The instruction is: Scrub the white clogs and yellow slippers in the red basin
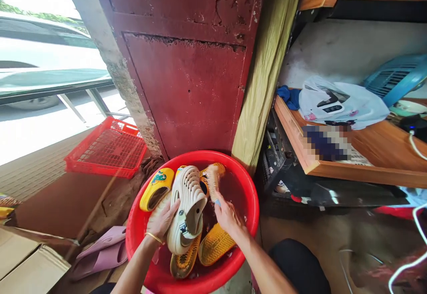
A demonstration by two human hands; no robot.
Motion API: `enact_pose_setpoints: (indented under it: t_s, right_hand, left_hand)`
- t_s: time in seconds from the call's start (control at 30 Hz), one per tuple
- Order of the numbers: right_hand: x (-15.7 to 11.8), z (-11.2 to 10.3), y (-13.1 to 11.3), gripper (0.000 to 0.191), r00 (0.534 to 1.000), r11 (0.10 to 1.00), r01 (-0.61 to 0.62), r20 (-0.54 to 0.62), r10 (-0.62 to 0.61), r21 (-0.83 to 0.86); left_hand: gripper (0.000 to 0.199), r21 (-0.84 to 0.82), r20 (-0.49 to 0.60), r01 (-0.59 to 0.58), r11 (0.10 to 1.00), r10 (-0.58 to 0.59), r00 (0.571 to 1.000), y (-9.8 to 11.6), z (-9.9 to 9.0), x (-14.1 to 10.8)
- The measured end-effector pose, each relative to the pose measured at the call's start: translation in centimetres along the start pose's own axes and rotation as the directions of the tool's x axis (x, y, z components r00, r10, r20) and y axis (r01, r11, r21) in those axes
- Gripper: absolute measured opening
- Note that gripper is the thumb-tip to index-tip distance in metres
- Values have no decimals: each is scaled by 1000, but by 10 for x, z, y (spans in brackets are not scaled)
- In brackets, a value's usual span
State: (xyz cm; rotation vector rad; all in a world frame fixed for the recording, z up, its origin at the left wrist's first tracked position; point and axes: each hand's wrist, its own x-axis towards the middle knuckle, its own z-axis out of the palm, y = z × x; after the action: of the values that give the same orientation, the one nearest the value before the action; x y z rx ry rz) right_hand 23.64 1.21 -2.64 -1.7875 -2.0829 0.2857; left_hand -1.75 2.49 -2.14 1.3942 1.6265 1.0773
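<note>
Daylight from the left bleaches the car (43,51); shade lies beneath the wooden table (362,175), whose top has a pixelated patch. The scrub brush (213,186) looks motion-blurred; edges stretch.

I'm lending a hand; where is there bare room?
Free: the brown wooden desktop between the white plastic bag, white cable and front edge; dark water between the right hand and right wall of the round red plastic tub. Crowded: the tub's left half, where a yellow clog, the left hand and a white perforated clog bunch together.
</note>
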Motion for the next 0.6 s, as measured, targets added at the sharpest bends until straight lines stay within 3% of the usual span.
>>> enact_pose_setpoints:
  t_s: [0.1, 0.2, 0.33, 0.5, 0.6]
  right_hand:
    - [-14, -19, -27, 56, 979, 980, 200, 29, -200, -4]
    - [-26, -30, -45, 59, 953, 951, 296, 94, -288, -86]
    - [-12, -29, -41, 63, 977, 963, 202, 111, -184, -179]
    - [15, -29, -15, 53, 1000, 987, -9, 22, 13, -158]
    - [1, -28, -17, 54, 993, 981, 116, 51, -109, -156]
  left_hand:
    - [63, 2, 30, -17, 1000, 17, 999, 3, 6, -4]
    - [70, 12, 102, -112, 994, 110, 989, -1, 20, -7]
    - [74, 57, 132, -177, 982, 169, 977, -7, 36, -12]
    - [68, 95, 156, -203, 975, 187, 970, -1, 36, -17]
    - [65, 125, 133, -210, 970, 194, 972, -3, 38, -18]
